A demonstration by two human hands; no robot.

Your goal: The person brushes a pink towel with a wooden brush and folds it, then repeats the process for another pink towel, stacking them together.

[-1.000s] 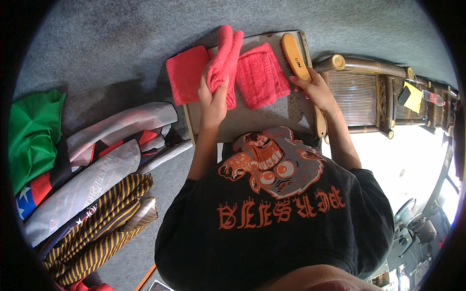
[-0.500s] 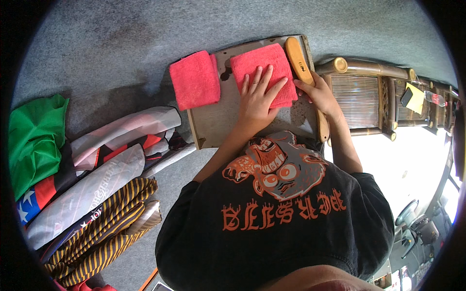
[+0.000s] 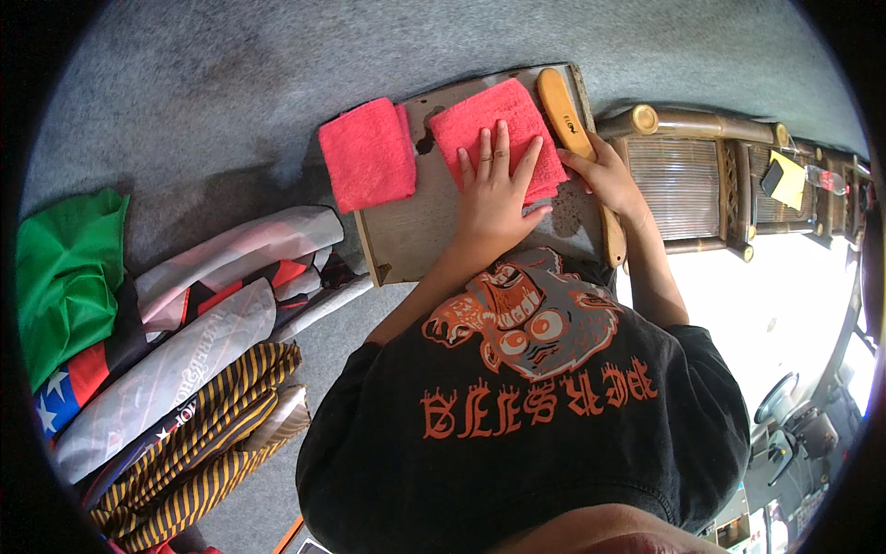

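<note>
My left hand (image 3: 492, 203) lies flat with fingers spread on a folded red towel (image 3: 489, 106); its thumb rests apart from the cloth, toward me. My right hand (image 3: 609, 180) grips a long, curved wooden brush (image 3: 563, 106) around its middle; its underside, where bristles could be, is hidden. The brush lies lengthwise along the right side of a small greyish board-topped table (image 3: 406, 245), close beside the towel. A second folded red towel (image 3: 367, 152) sits at the table's left edge, partly overhanging it.
Draped cloths lie at the left: a green one (image 3: 69, 277), pale printed ones (image 3: 175, 379) and a black-and-yellow striped one (image 3: 203, 452). At the right stands a bamboo bench (image 3: 678, 189) with a yellow paper (image 3: 787, 185), a dark phone-like item and a plastic bottle (image 3: 824, 179). Dark wet-looking spots mark the tabletop.
My left hand has slid slightly, its thumb moving off the towel. The towel under it has turned a little and shifted left. My right hand and the brush have barely moved.
</note>
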